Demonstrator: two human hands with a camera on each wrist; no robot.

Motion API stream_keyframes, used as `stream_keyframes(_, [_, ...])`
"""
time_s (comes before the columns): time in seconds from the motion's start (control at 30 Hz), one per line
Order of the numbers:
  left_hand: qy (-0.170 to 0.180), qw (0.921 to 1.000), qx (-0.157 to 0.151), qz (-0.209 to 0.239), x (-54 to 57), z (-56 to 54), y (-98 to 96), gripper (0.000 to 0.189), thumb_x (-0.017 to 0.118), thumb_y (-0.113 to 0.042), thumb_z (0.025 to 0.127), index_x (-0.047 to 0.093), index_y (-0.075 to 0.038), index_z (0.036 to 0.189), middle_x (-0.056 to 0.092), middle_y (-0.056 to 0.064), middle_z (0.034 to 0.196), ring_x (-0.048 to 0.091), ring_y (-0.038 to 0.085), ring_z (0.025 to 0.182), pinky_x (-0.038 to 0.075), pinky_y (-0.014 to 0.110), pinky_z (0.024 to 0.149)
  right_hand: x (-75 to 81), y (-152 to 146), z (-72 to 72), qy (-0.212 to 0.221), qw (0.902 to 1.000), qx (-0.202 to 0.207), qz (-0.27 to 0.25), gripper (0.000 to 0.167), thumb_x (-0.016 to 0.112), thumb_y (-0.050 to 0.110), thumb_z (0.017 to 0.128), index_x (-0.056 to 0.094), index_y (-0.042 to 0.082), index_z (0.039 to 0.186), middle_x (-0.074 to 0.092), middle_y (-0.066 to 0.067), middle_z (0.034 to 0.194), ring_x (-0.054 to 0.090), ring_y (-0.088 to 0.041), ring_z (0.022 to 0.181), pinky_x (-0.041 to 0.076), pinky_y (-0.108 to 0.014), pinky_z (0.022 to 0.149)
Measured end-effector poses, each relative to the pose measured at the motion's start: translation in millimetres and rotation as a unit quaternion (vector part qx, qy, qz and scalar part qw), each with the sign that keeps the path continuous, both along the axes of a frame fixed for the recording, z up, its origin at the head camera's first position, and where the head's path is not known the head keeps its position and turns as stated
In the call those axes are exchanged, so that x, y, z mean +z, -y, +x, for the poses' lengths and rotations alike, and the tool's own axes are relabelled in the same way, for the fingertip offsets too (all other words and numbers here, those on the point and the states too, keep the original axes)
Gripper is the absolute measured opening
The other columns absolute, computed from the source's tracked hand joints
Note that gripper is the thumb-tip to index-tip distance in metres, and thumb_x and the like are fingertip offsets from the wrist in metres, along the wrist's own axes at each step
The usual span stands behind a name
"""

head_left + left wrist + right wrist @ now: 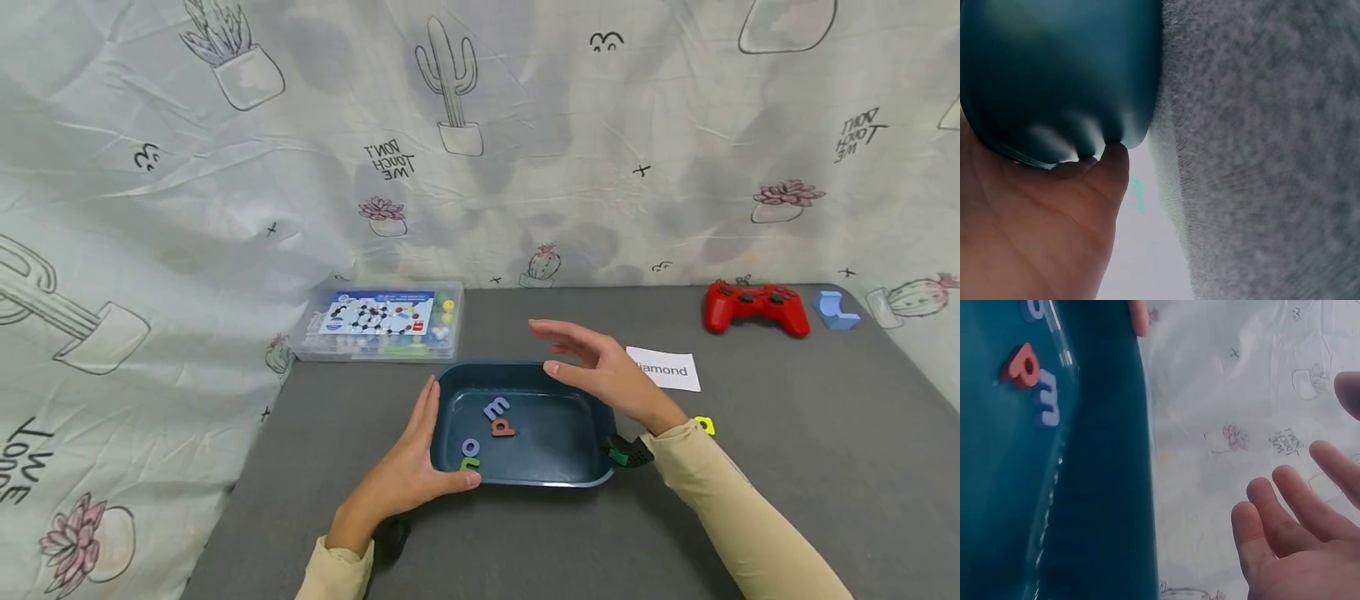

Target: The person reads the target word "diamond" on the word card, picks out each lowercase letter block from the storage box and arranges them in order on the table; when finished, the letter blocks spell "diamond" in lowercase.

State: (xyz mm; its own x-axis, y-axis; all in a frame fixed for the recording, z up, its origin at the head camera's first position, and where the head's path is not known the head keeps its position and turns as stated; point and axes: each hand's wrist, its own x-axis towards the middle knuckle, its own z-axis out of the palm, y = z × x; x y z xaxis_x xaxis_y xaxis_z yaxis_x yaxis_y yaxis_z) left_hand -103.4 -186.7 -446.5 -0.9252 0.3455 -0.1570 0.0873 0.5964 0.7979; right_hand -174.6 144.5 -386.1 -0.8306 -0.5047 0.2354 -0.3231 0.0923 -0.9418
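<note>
A dark teal tray (555, 442) lies on the grey table. In its left half are a purple letter m (496, 407), an orange letter (502, 427), a blue letter o (470, 447) and a green letter n (470, 463). My left hand (408, 462) holds the tray's left end, thumb at the near rim and fingers along the outer wall; the left wrist view shows fingertips against that wall. Above the tray's far right corner, my right hand (600, 371) hovers with fingers apart, holding nothing. It partly covers a white card (671, 371) reading "diamond".
A yellow letter piece (704, 425) lies by my right wrist, partly hidden by the sleeve. At the back left stands a clear case (378, 321) of small parts. A red game controller (756, 309) and a light blue holder (836, 311) sit back right, before a printed cloth.
</note>
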Motion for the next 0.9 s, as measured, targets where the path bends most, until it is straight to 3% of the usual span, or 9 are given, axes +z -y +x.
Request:
stream_keyframes(0.1, [0.001, 1.0, 0.0, 0.005, 0.2, 0.3, -0.9, 0.137, 0.09, -0.052, 0.083, -0.009, -0.022, 0.172, -0.017, -0.001, 0.178, 0.002, 0.035, 0.163, 0.019, 0.068, 0.122, -1.1, 9, -3.8, -0.014, 0.9998, 0.012, -0.004, 0.055, 0.069, 0.011, 0.105, 0.054, 0.008, 0.158, 0.051, -0.01, 0.161, 0.05, -0.026, 0.146, 0.036, -0.055, 0.12])
stream_keyframes(0.27, [0.003, 1.0, 0.001, 0.006, 1.0, 0.6, -1.7, 0.137, 0.09, -0.052, 0.083, -0.01, -0.023, 0.172, -0.018, -0.003, 0.178, 0.001, 0.033, 0.163, 0.017, 0.068, 0.123, -3.9, 21, -8.9, -0.033, 0.9987, 0.039, -0.006, 0.055, 0.069, 0.009, 0.105, 0.052, 0.004, 0.158, 0.05, -0.012, 0.162, 0.046, -0.034, 0.148, 0.034, -0.061, 0.12])
stream_keyframes(0.53, [0.002, 1.0, 0.001, 0.006, 1.6, 0.2, -1.9, 0.137, 0.09, -0.052, 0.083, -0.01, -0.024, 0.172, -0.017, -0.003, 0.178, 0.002, 0.033, 0.163, 0.017, 0.068, 0.123, -13.2, 40, -14.3, -0.031, 0.9961, 0.081, 0.017, 0.06, 0.069, 0.007, 0.104, 0.048, 0.003, 0.16, 0.046, -0.015, 0.164, 0.045, -0.029, 0.15, 0.034, -0.052, 0.122])
stream_keyframes(0.9, [0.003, 0.9999, -0.003, 0.01, 1.5, 1.4, -1.3, 0.136, 0.089, -0.051, 0.084, -0.011, -0.025, 0.172, -0.019, -0.003, 0.177, 0.001, 0.033, 0.163, 0.018, 0.068, 0.123, -23.1, 59, -18.3, -0.003, 0.9894, 0.139, 0.044, 0.058, 0.067, 0.008, 0.105, 0.047, 0.0, 0.159, 0.051, -0.017, 0.16, 0.049, -0.029, 0.146, 0.037, -0.052, 0.121])
